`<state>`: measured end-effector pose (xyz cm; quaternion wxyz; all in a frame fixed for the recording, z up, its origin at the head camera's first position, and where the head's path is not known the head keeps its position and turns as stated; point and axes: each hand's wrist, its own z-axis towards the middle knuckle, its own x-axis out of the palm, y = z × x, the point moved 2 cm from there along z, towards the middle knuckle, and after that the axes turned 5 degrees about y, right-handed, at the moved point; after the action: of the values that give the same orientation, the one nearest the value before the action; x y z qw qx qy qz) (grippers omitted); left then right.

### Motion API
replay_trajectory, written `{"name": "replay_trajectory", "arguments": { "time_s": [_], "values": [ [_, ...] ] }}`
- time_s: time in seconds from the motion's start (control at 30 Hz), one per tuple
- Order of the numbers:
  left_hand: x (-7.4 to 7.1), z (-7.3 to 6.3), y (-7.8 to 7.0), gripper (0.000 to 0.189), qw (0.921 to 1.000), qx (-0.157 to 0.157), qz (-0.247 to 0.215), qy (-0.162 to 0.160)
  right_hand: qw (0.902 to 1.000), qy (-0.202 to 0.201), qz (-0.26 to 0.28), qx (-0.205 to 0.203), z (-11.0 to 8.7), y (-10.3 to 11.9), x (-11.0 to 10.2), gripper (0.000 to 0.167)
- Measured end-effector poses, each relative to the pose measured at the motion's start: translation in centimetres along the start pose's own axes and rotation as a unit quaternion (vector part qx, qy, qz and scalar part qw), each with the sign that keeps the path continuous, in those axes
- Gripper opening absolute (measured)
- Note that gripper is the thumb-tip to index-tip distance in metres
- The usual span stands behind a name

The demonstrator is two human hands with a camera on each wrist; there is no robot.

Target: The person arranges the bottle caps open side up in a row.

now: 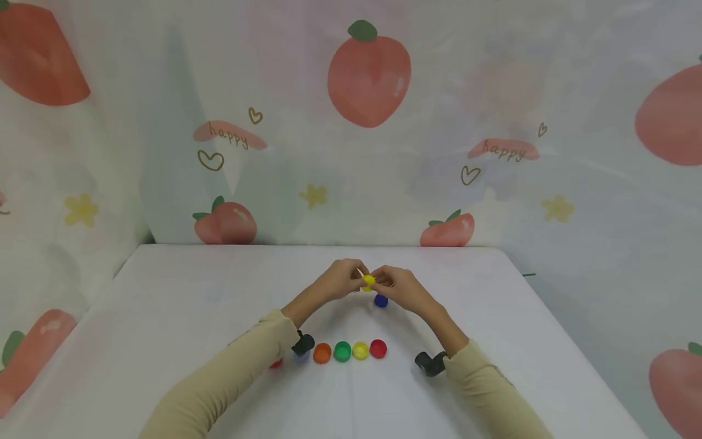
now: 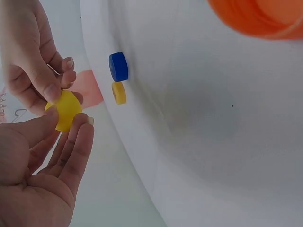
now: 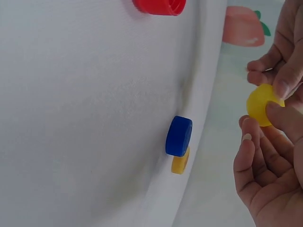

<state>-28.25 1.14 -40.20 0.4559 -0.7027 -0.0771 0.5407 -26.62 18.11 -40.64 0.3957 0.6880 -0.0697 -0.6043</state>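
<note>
Above the far part of the table, both hands meet at a small yellow round piece (image 1: 368, 283). My left hand (image 1: 341, 280) pinches it with the thumb against the fingertips. From the other side the right hand (image 1: 404, 289) pinches it too, its thumb on the piece's face in the right wrist view. The piece (image 2: 70, 109) is smooth and rounded, partly covered by both thumbs. Under the hands a blue cap (image 3: 179, 136) stands on the table, with a yellow cap (image 3: 180, 161) just behind it; the right hand hides that yellow cap in the head view.
Nearer the body is a row of small round cups: orange (image 1: 322, 353), green (image 1: 342, 351), yellow (image 1: 360, 350) and red (image 1: 378, 349). At its left end a bluish cup (image 1: 301, 356) and another red piece (image 1: 276, 364) are partly hidden by the left sleeve. A white cloth covers the table (image 1: 181, 299).
</note>
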Motion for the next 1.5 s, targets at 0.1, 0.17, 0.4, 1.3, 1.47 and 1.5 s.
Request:
{"name": "replay_trajectory", "arguments": {
  "time_s": [0.1,0.17,0.4,1.3,1.47,1.5],
  "values": [
    [0.1,0.0,0.0,0.018,0.9999,0.0,-0.01,-0.003,0.9999,-0.01,0.002,0.002,-0.2,0.0,-0.2,0.024],
    [0.2,0.0,0.0,0.017,0.9999,-0.003,-0.016,-0.001,0.9999,-0.016,0.001,0.002,-0.5,0.0,-0.2,0.024],
    [0.5,-0.4,-0.2,0.021,0.9993,-0.022,-0.029,-0.004,0.9991,-0.041,-0.007,-0.009,-1.2,0.0,0.0,0.021],
    [2.8,-1.7,-1.7,0.014,0.9962,0.085,-0.018,-0.001,0.9979,0.032,-0.011,-0.055,-5.4,-0.5,-1.0,0.031],
    [3.5,-2.1,-2.0,0.016,0.9945,0.093,0.006,0.048,0.9961,0.075,-0.02,-0.042,-6.4,-0.3,-1.3,0.029],
    [3.6,-2.2,-2.0,0.017,0.9937,0.093,0.014,0.062,0.9956,0.084,-0.02,-0.036,-6.6,-0.3,-1.3,0.028]
  ]
}}
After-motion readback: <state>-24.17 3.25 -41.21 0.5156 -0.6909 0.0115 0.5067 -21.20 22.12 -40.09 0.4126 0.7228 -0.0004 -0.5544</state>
